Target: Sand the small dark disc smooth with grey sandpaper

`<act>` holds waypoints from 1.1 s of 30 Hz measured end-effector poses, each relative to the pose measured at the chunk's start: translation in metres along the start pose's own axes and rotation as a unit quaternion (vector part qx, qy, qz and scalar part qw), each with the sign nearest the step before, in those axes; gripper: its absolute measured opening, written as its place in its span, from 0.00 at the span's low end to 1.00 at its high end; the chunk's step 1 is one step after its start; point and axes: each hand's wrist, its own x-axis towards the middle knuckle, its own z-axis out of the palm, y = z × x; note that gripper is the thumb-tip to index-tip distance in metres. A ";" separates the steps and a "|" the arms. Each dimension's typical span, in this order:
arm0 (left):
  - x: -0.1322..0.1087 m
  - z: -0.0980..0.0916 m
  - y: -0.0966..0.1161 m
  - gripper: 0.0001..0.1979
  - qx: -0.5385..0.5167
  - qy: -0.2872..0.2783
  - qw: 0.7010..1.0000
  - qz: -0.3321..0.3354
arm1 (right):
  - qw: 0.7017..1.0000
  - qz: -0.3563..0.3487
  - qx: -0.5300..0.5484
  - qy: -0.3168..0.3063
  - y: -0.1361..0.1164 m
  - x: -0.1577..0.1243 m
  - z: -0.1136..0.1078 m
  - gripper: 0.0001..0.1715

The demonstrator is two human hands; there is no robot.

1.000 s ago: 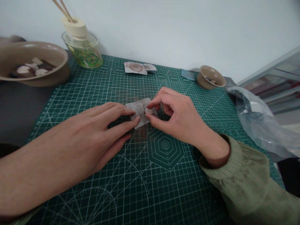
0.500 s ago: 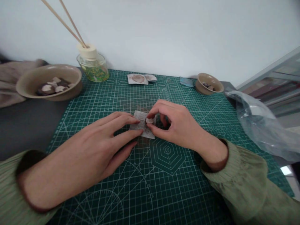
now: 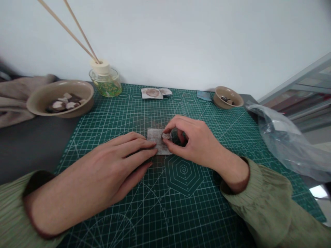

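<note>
A small grey square of paper [image 3: 155, 135] lies in the middle of the green cutting mat [image 3: 160, 203]. My left hand [image 3: 113, 167] lies flat on the mat, its fingertips pressing the paper's left edge. My right hand [image 3: 192, 139] pinches a small round pale piece [image 3: 166, 136] between thumb and forefinger, right on top of the paper. The other fingers of that hand are curled.
A large tan bowl [image 3: 41, 98] with pale and dark pieces stands at the back left, beside a reed diffuser jar [image 3: 105, 82]. More paper squares [image 3: 154, 93] and a small bowl [image 3: 227, 97] sit at the mat's far edge. A crumpled plastic bag [image 3: 287, 137] lies at the right.
The view has tilted, so everything sits lower in the frame. My hands keep the same hold; the paper has turned a little and lies squarer to me.
</note>
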 end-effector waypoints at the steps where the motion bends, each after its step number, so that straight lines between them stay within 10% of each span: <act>1: 0.000 0.001 0.000 0.21 -0.004 0.002 1.000 -0.005 | 1.000 -0.002 -0.001 -0.002 0.000 0.000 0.000 0.03; 33: 0.005 0.001 0.002 0.19 0.076 -0.015 0.997 -0.013 | 0.999 -0.012 0.040 0.010 -0.012 0.003 -0.005 0.02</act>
